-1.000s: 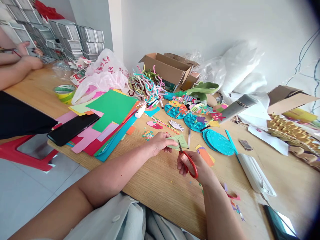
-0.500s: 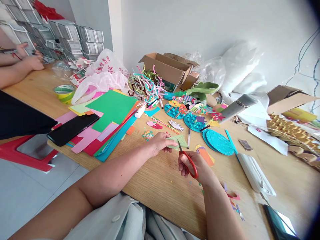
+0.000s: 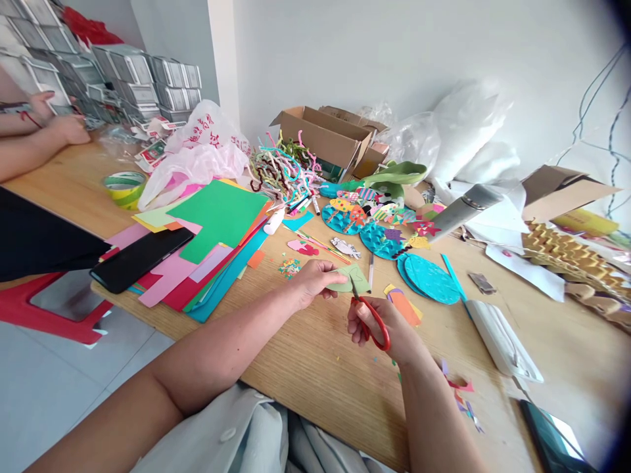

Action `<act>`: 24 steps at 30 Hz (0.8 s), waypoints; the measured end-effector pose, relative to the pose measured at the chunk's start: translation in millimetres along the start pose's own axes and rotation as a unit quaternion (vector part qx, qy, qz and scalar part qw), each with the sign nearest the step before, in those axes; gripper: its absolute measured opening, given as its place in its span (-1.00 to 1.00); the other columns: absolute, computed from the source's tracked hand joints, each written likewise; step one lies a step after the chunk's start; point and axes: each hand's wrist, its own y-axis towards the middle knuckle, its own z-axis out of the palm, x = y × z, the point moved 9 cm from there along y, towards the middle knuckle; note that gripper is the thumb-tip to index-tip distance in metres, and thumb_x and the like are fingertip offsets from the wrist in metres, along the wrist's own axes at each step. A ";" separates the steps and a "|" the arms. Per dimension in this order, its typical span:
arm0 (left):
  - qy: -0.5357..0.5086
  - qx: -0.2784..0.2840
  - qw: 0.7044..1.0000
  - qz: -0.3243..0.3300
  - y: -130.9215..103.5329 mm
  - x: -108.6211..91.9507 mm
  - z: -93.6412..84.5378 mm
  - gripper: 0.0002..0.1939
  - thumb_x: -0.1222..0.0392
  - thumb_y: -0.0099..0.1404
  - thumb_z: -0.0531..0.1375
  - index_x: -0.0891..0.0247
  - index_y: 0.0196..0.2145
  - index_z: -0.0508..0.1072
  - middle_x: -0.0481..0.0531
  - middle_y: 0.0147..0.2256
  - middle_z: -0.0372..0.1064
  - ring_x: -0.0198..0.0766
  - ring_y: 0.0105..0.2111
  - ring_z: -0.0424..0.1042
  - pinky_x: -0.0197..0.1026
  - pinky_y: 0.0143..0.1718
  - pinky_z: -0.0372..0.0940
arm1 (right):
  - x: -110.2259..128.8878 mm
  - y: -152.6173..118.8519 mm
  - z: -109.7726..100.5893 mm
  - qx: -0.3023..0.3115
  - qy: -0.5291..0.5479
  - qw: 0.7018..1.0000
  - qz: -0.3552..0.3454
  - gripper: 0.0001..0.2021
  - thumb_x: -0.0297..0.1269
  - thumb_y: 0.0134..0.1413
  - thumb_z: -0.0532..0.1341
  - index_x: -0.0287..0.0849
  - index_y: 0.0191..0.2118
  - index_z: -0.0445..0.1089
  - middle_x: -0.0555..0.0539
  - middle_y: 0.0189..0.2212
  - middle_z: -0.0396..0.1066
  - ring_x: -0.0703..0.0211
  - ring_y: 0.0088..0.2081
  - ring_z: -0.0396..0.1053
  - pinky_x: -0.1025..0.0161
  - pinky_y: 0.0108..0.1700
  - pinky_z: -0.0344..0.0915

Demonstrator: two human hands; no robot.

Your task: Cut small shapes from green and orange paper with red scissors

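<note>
My left hand (image 3: 319,282) pinches the left end of a small light green piece of paper (image 3: 359,274) that has a shape drawn on it in dark line. Red-handled scissors (image 3: 378,323) are in my right hand (image 3: 377,325), with fingers through the loops. Their blades meet the paper's near edge, partly over it. Just beyond lie a cut pink and red paper fish (image 3: 302,247), a black-and-white fish cutout (image 3: 345,247) and a pen (image 3: 371,270). Orange and yellow paper strips (image 3: 405,306) lie to the right of the scissors.
At left, coloured paper sheets (image 3: 221,210) lie under a black phone (image 3: 142,259). Blue discs (image 3: 434,281), a metal flask (image 3: 461,210) and a white power strip (image 3: 503,340) stand right. Pipe cleaners (image 3: 280,171) and cardboard boxes (image 3: 325,135) sit behind. Another person's hands (image 3: 59,121) are far left.
The view has shifted slightly. Both hands stay almost in place; the green paper is tilted a little differently against the scissor blades, showing more of its drawn line.
</note>
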 end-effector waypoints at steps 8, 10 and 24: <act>-0.008 0.004 1.000 0.013 -2.8 -4.4 1.4 -0.80 0.15 -0.08 0.27 0.32 -0.49 0.42 -0.04 -0.55 0.33 -0.45 -0.61 0.25 -0.38 -0.64 0.04 | -0.5 -0.2 -1.1 -0.007 0.007 1.000 -0.001 -0.57 0.11 0.05 0.13 -0.21 -0.51 0.27 -0.01 -0.62 0.38 0.30 -0.63 0.36 0.41 -0.61 0.26; -0.006 0.003 1.000 0.010 -3.1 -4.1 1.5 -0.80 0.15 -0.09 0.27 0.32 -0.48 0.43 -0.04 -0.53 0.34 -0.45 -0.60 0.26 -0.38 -0.62 0.06 | -1.2 0.0 -1.5 -0.008 0.010 1.000 0.001 -0.60 0.08 0.04 0.16 -0.21 -0.51 0.28 0.00 -0.63 0.38 0.30 -0.64 0.36 0.42 -0.63 0.25; -0.004 -0.004 1.000 0.016 -0.5 -2.9 -1.0 -0.75 0.06 -0.08 0.30 0.28 -0.47 0.44 -0.07 -0.55 0.35 -0.42 -0.58 0.25 -0.35 -0.60 0.02 | -3.9 -1.0 -4.0 -0.016 0.002 1.000 0.014 -0.61 0.08 -0.01 0.20 -0.20 -0.52 0.26 0.01 -0.64 0.37 0.32 -0.66 0.34 0.43 -0.65 0.22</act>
